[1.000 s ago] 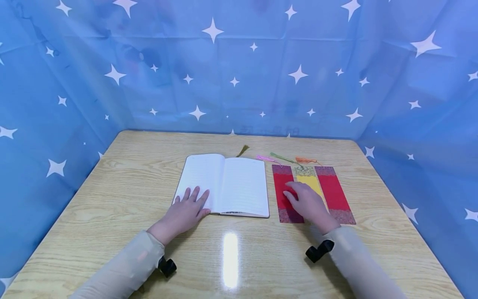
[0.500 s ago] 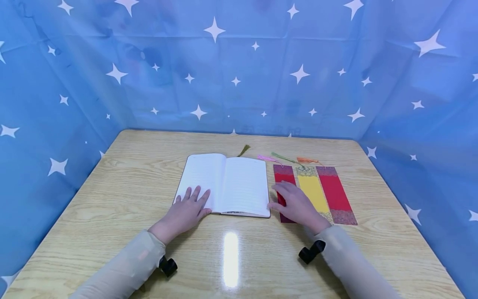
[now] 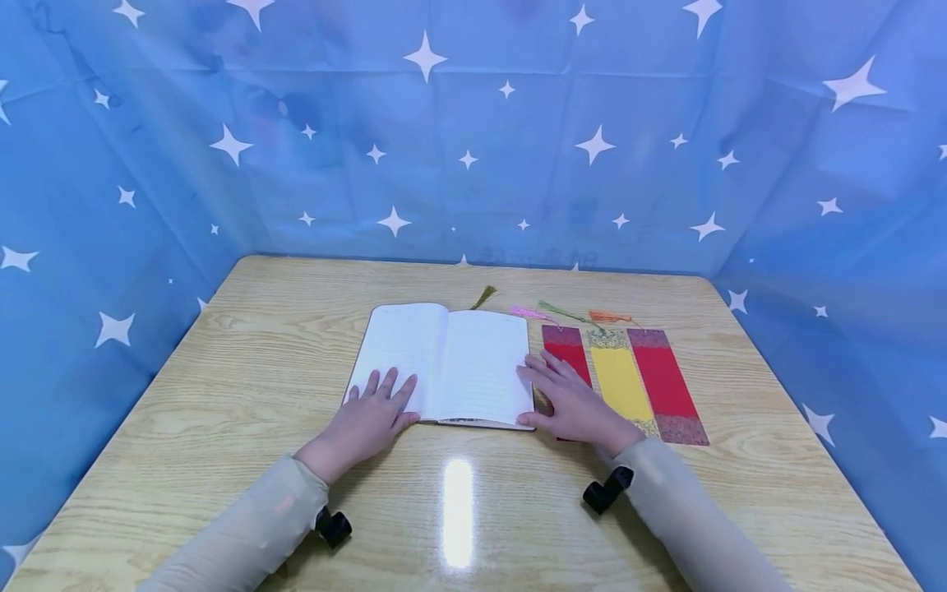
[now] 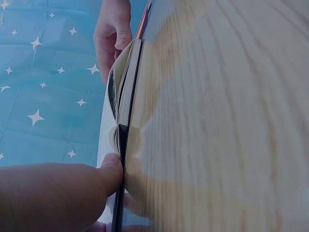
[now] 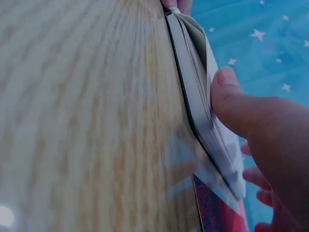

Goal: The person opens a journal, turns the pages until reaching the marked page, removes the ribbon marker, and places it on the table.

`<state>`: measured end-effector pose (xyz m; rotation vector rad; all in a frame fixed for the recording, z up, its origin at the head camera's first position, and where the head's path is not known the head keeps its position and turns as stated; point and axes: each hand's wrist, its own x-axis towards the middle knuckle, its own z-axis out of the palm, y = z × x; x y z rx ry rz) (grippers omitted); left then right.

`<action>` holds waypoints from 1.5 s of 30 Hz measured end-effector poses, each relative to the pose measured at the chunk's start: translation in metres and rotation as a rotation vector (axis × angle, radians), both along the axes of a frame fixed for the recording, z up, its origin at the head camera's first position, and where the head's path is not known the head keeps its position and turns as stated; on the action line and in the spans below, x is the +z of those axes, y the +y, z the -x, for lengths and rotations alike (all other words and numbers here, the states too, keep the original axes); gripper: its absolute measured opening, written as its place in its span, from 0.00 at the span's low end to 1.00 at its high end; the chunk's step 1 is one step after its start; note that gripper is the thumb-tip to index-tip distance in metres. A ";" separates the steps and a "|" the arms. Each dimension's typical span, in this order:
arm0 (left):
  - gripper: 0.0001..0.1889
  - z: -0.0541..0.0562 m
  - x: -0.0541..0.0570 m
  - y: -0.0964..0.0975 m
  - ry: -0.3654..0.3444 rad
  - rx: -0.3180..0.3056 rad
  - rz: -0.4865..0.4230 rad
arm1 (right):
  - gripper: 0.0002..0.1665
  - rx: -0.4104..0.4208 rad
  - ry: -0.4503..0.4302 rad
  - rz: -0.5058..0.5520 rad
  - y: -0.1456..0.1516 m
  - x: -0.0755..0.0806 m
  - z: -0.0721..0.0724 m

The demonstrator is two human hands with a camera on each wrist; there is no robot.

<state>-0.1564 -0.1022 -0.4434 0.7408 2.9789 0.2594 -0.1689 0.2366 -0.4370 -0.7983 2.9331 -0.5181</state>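
An open notebook (image 3: pixel 484 362) with pale lined pages lies on the wooden table. My left hand (image 3: pixel 370 423) rests with spread fingers on the lower part of its left page, the thumb (image 4: pixel 112 169) at the near edge by the spine. At the notebook's right side is my right hand (image 3: pixel 573 407), its fingertips on the outer edge of the right page and its thumb (image 5: pixel 229 92) against the near edge of the pages. Beneath that hand lies a red bookmark (image 3: pixel 568 349), partly covered. A yellow bookmark (image 3: pixel 621 382) and another red bookmark (image 3: pixel 666 382) lie beside it.
Pink (image 3: pixel 534 313), green (image 3: pixel 558 310) and orange tassels (image 3: pixel 610 316) extend from the bookmarks' far ends. An olive tassel (image 3: pixel 484 296) sticks out past the notebook's far edge. A blue star-patterned curtain (image 3: pixel 473 123) hangs behind the table (image 3: pixel 259 345).
My right hand has moved left from over the bookmarks to the notebook's right edge, uncovering the yellow bookmark. My left hand has stayed on the left page.
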 end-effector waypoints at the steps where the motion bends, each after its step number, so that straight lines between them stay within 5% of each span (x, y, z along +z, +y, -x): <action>1: 0.31 0.000 0.000 0.000 0.000 0.001 0.001 | 0.51 0.007 -0.003 0.002 0.000 -0.001 0.001; 17: 0.32 0.003 0.006 0.000 -0.004 -0.006 0.011 | 0.46 0.000 -0.006 -0.011 -0.005 0.001 0.005; 28: 0.37 0.003 0.009 0.008 -0.088 0.035 -0.031 | 0.39 0.023 0.056 0.021 -0.006 0.003 0.006; 45: 0.51 0.001 0.005 0.026 0.059 0.072 -0.025 | 0.37 0.039 0.121 0.126 -0.019 0.008 -0.002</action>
